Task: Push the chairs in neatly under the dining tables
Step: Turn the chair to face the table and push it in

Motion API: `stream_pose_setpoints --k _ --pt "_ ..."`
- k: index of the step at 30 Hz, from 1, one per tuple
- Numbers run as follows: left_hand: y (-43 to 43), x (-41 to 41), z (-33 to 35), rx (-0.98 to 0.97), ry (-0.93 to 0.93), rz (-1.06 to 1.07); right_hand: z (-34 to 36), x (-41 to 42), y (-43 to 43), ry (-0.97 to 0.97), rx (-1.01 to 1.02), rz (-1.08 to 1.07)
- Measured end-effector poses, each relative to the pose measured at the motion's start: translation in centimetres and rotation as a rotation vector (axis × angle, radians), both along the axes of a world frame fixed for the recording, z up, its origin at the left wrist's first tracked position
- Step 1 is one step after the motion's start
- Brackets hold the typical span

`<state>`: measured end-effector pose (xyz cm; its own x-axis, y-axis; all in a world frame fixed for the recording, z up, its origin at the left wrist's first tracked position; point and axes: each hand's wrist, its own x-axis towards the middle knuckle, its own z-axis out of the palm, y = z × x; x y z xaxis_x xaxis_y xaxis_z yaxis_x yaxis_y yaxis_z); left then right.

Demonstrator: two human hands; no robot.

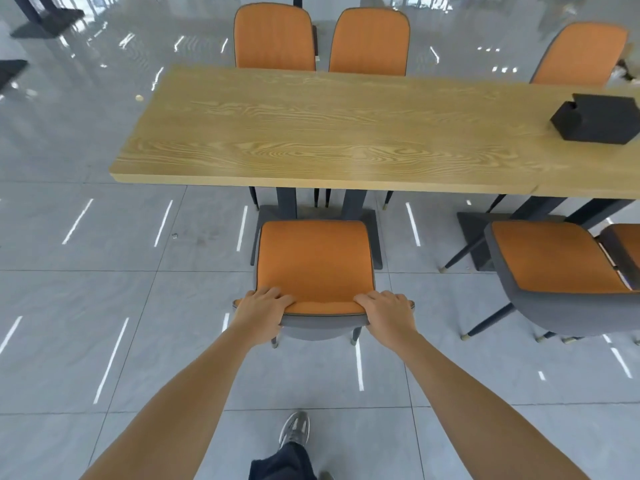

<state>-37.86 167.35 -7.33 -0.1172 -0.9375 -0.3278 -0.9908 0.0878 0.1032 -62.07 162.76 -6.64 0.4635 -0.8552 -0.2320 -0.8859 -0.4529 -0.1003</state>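
An orange chair [315, 261] with a grey shell stands on the floor in front of the long wooden dining table [311, 133], its seat outside the table's near edge. My left hand [261, 313] grips the left end of the chair's backrest top, fingers curled over it. My right hand [388, 315] grips the right end the same way. A second orange chair [554, 265] stands to the right, turned at an angle and apart from the table.
Three orange chairs [275, 38] [370, 41] [581, 55] stand along the table's far side. A black box [599, 117] sits on the table at the right. The table's dark pedestal base [375, 237] is behind the chair. My foot [294, 429] is on the grey tiled floor.
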Motion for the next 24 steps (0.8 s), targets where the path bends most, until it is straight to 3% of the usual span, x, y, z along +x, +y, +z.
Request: stream_pose_setpoints --k 11,24 --pt "-4.0 2.2 1.9 -0.022 0.009 -0.013 1.2 2.3 -3.6 -0.047 -0.028 -0.010" --pt "-1.7 1.7 1.3 0.025 -0.004 -0.023 0.9 2.0 -1.2 0.029 0.039 -0.021"
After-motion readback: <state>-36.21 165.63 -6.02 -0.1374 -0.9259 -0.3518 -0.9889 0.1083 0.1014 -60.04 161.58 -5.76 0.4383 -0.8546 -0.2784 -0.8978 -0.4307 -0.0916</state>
